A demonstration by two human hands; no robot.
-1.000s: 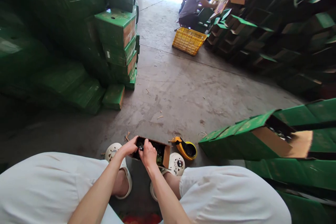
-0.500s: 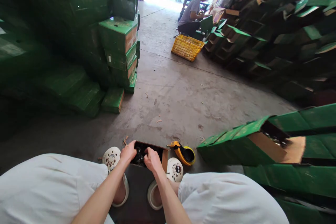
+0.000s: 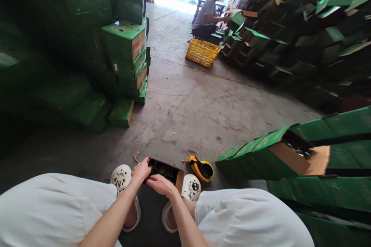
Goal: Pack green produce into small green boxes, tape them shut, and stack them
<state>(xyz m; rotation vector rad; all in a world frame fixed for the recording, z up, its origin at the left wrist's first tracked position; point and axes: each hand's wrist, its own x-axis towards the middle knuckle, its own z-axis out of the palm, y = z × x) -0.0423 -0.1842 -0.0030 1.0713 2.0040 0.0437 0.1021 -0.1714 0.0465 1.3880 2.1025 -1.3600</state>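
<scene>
In the head view, a small open box is sitting low between the person's white clogs, its long side running crosswise. The left hand is gripping the box's left end, its fingers curling over the rim. The right hand is reaching across the near edge, its fingers lying close together and pointing left; whether they are pinching anything, I cannot tell. Dark glossy contents are showing just beyond those fingers, the hand covering part of the opening.

Just right of the right clog, an orange-and-yellow tool is lying on the floor. Farther right, a row of green boxes is hemming in that side. Ahead, stacked green cartons are standing left, while a yellow basket is resting near a crouching co-worker.
</scene>
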